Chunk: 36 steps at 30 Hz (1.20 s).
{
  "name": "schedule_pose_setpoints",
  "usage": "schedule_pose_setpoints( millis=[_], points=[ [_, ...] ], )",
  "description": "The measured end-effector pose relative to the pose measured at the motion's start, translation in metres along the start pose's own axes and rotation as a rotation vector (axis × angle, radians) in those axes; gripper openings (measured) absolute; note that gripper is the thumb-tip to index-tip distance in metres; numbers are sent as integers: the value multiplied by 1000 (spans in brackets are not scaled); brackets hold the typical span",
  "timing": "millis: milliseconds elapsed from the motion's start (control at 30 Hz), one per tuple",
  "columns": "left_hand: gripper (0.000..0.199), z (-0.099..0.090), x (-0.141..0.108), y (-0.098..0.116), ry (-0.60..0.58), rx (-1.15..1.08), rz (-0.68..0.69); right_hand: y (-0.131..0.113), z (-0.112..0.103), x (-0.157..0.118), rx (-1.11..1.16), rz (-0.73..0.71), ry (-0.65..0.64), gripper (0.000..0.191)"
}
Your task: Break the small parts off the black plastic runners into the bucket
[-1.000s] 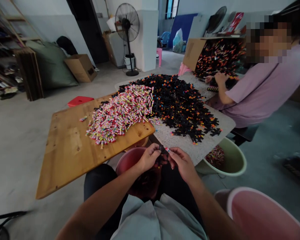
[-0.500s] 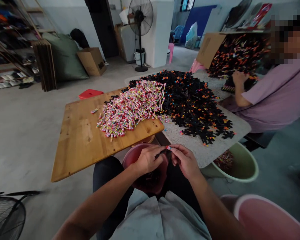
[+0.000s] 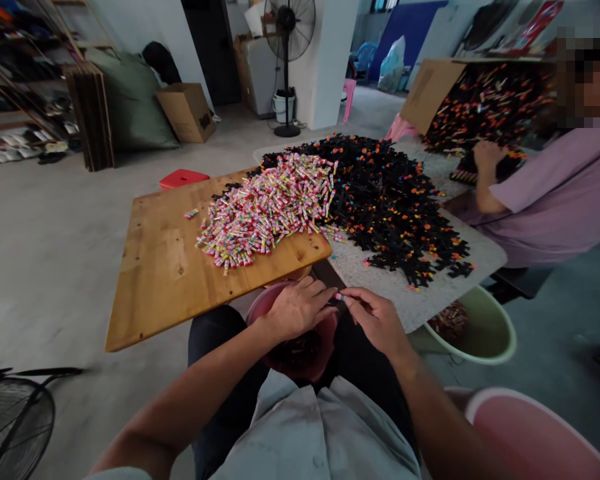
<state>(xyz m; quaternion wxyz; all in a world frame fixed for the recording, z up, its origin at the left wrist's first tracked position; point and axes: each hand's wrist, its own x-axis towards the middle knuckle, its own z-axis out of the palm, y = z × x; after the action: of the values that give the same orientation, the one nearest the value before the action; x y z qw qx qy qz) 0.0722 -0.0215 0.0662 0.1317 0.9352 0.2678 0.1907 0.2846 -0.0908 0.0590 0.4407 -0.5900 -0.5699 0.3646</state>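
I see R hand [image 3: 380, 325] pinching sm. pink pc. [image 3: 339, 297] w/ fingertips; L hand [image 3: 296, 309] half-curled next to it, grip unclear.

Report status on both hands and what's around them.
Right hand pinching small tube. Left hand beside it, grip hidden. Pink bucket below, wooden board ahead to the left.

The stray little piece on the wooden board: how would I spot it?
Find the wooden board, left of the big black pile. On it lies a heap of small pink-and-white pieces; look just past the heap's left side. The stray piece lies there alone on bare wood, while its neighbours crowd together.
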Motion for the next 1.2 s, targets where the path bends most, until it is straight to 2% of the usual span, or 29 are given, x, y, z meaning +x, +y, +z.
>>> schedule_pose_setpoints(
  millis=[167,367,500,600,667,700,733,800,867,933,1033,1200],
  points=[
    [42,-2,1,-4,-33,43,50,6,-1,2,-28,-14,-39,30],
    [42,-5,3,-10,-70,47,96,11,3,6,196,115,-151,36],
    [38,-1,0,-9,-53,-75,32,13,1,2,196,110,-196,35],
    [38,6,-8,-11,-84,-188,-57,20,1,-1,186,127,-341,33],
    [39,12,-16,-15,-160,-245,-137,29,-1,4,150,162,-460,33],
    [39,16,-21,-18,-220,-261,-177,34,-3,10,100,169,-483,34],
    [40,20,-25,-22,-289,-268,-214,41,-8,18,15,162,-452,33],
    [46,27,-33,-32,-404,-260,-275,54,-20,42,-267,123,-234,31],
    [56,33,-37,-41,-450,-258,-316,65,-35,69,-622,128,37,29],
    [59,35,-37,-47,-445,-277,-337,72,-47,93,-902,204,138,29],
    [51,32,-31,-49,-393,-322,-357,76,-55,115,-1093,246,40,32],
    [40,33,-20,-50,-266,-439,-412,72,-47,125,-1113,89,-142,25]
  ],
)
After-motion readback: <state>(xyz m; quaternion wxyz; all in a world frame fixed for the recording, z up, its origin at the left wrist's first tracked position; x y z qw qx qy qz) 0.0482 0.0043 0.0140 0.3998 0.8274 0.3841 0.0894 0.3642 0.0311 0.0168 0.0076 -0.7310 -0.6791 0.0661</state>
